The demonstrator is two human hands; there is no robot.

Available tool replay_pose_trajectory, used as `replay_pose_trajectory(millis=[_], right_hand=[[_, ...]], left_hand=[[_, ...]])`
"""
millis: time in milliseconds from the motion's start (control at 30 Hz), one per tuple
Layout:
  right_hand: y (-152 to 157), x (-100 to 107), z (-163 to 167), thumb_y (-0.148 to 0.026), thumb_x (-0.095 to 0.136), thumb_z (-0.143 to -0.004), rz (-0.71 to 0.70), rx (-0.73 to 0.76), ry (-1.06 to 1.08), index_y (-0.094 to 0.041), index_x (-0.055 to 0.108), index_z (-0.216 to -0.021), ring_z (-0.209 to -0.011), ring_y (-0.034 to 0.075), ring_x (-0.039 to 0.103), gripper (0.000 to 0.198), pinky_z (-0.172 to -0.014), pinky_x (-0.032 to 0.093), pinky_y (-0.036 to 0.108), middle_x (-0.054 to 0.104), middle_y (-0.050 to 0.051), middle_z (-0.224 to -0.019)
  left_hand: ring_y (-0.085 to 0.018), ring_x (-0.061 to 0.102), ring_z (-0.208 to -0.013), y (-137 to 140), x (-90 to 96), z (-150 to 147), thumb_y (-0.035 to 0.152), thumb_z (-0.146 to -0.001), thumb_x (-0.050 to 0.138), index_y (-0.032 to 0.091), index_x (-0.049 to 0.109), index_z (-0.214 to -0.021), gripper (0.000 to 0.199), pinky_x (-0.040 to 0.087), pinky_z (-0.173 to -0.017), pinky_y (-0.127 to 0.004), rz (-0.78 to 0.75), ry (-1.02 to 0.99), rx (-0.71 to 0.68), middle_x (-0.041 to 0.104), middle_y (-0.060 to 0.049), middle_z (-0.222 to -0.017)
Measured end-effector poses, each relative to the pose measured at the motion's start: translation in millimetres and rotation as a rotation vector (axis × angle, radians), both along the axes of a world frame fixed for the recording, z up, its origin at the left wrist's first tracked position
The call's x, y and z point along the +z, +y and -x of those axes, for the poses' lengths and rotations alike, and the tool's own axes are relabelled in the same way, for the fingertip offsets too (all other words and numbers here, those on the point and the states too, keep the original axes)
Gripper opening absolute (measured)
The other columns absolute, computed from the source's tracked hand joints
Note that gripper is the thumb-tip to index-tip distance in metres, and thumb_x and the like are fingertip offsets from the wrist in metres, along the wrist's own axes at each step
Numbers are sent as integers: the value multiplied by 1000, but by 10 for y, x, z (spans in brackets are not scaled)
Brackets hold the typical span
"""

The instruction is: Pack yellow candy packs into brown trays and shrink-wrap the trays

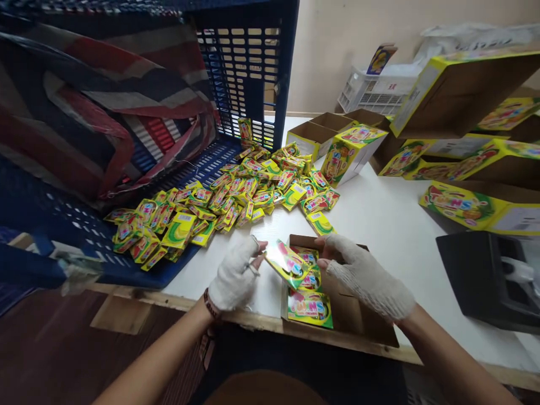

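Observation:
My left hand [236,273], in a white fingerless glove, pinches the left corner of a small yellow-green candy box [290,264]. That box is tilted over the left side of an open brown carton [354,320]. Inside the carton, more candy boxes [310,308] lie in a column along its left wall. Over the carton's far part is my right hand [358,270], gloved the same way. Its thumb and fingers are apart with nothing seen between them, close to the boxes in the carton.
A heap of candy boxes [253,191] spills from a tipped blue crate [257,73] holding a striped bag [101,101]. Larger yellow display cartons [459,205] stand at right, beside a black device [472,281]. A white basket [375,90] is by the wall.

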State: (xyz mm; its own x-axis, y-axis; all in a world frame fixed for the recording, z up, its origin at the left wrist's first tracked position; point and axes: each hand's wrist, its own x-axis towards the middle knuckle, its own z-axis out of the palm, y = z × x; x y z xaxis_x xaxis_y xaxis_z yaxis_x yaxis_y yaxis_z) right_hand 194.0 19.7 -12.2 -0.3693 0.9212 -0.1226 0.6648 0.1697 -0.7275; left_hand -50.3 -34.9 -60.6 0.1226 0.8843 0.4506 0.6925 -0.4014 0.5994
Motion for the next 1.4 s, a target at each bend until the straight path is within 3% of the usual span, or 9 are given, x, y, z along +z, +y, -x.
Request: replay_pose_trajectory(millis=[133, 267, 433, 567, 767, 867, 1000, 1233, 1400], right_hand=[[49, -245, -39, -36, 54, -84, -11, -53, -21, -19, 61, -112, -104, 25, 60, 33, -92, 46, 38, 65, 10, -113], [12, -274, 201, -40, 46, -92, 144, 33, 121, -18, 60, -108, -83, 20, 64, 31, -76, 50, 34, 69, 7, -94], [-93, -40, 398, -46, 48, -92, 28, 24, 103, -19, 58, -109, -86, 21, 62, 34, -79, 47, 34, 67, 7, -92], [-69, 120, 198, -37, 50, -88, 24, -119, 112, -19, 55, -113, -78, 19, 62, 31, -70, 49, 31, 64, 5, -85], [56, 16, -254, -30, 47, -89, 291, -154, 30, -20, 51, -115, -56, 12, 56, 28, -49, 44, 23, 61, 1, -83], [65, -234, -184, -22, 49, -88, 290, -65, -75, -18, 56, -112, -67, 14, 59, 25, -59, 47, 24, 64, 2, -87], [38, -497, 39, -24, 59, -85, 194, 30, -226, -20, 66, -113, -94, 20, 60, 29, -80, 46, 28, 64, 7, -104], [75, -412, 89, -32, 64, -82, 39, 114, -415, -20, 73, -88, -93, 23, 58, 16, -71, 42, 29, 59, 9, -101], [10, -52, 77, -51, 31, -96, 325, -96, 346, -18, 58, -109, -64, 15, 58, 44, -55, 44, 26, 65, 6, -87]], left_hand=[[-26, 57, -121, 141, -244, 108, 29, -83, 64, 22, 50, -133, 52, 50, -102, -46, 99, 21, -87, 59, -11, -131], [-24, 56, -122, 141, -331, -55, 21, -85, 57, 26, 40, -143, 61, 51, -103, -45, 57, 4, -199, 56, -11, -135], [-23, 64, -102, 68, -82, -388, 18, -86, 52, 18, 56, -123, 37, 57, -86, -37, -151, 163, -90, 65, -12, -107], [-22, 63, -101, 125, 157, -378, 20, -88, 51, 18, 59, -114, 27, 55, -86, -34, -266, 206, -135, 65, -11, -105], [-33, 61, -101, 691, 98, 186, 39, -79, 63, 9, 56, -118, 50, 51, -81, -41, 2, 522, 381, 61, -19, -110], [-31, 63, -93, 903, 27, 345, 38, -82, 55, 13, 60, -107, 36, 48, -75, -38, 140, 616, 439, 65, -15, -99], [-25, 63, -82, 832, 77, 388, 33, -83, 50, 18, 62, -95, 23, 46, -71, -33, 114, 355, 490, 65, -7, -84], [-15, 62, -65, 441, 196, 192, 43, -74, 66, 17, 54, -112, 47, 54, -64, -32, 328, -814, 270, 65, -2, -85], [-20, 65, -93, 205, 285, -199, 27, -78, 67, 21, 64, -100, 23, 55, -84, -36, -9, -427, 49, 67, -6, -100]])
